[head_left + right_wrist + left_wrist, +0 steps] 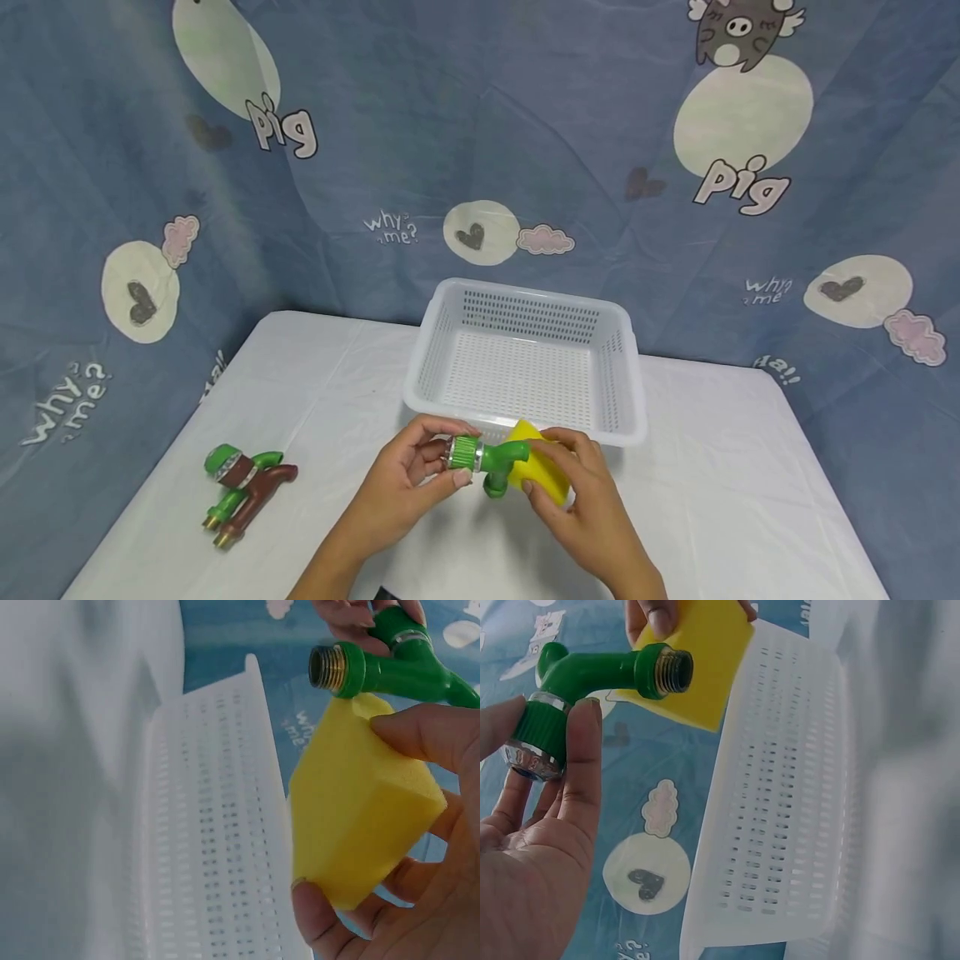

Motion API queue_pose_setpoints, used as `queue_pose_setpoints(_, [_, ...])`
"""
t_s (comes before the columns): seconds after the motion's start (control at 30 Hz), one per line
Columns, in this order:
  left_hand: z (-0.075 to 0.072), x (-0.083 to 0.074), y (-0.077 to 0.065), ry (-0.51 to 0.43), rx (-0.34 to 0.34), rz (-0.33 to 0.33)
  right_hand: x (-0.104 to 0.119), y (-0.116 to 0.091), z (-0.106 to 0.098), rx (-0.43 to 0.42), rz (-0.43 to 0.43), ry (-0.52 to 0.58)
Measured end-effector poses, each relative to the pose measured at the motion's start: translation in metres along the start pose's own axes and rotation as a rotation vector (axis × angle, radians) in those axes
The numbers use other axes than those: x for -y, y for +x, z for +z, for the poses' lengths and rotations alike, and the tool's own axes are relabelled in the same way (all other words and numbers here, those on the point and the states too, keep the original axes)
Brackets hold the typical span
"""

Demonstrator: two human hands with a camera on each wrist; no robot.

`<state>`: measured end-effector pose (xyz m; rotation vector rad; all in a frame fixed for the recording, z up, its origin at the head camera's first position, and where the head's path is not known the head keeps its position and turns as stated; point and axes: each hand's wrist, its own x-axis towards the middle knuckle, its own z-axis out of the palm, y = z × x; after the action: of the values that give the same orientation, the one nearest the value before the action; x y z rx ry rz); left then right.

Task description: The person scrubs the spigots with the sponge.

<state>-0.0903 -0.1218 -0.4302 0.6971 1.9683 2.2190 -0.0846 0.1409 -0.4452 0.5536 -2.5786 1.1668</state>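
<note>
My left hand (408,475) grips a green tap (504,455) by its ribbed knob with a silver cap, in front of the basket. In the left wrist view the tap's brass threaded end (675,671) points right. A yellow sponge (542,467) is pinched between the thumb and fingers of my right hand (581,508), right beside the tap's body. The right wrist view shows the sponge (360,802) close by the green tap (397,675); whether they touch there I cannot tell.
Behind the hands stands a white perforated basket (416,392) on a white-covered table (720,500). To the left lie a brown tap (258,497) and a second green tap (267,459), one across the other. A dark object (386,593) shows at the bottom edge. Blue printed cloth (525,150) hangs behind.
</note>
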Motion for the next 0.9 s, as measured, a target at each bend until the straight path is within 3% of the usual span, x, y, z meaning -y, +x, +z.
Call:
queue_pose_setpoints(0.23, [-0.001,0.002,0.001,-0.109,0.018,-0.061,0.005,0.002,-0.007,-0.136,0.044,0.15])
queue_pose_setpoints(0.4, [-0.002,0.002,0.0,-0.137,0.028,-0.034,0.012,0.0,-0.005,-0.09,0.028,0.232])
queue_pose_setpoints(0.77, [-0.004,-0.001,0.002,-0.147,-0.021,0.02,0.008,-0.002,0.0,-0.016,-0.054,0.17])
queue_pose_setpoints(0.9, [-0.005,0.0,0.004,-0.135,-0.053,0.06,0.008,-0.001,0.0,-0.04,-0.007,0.126])
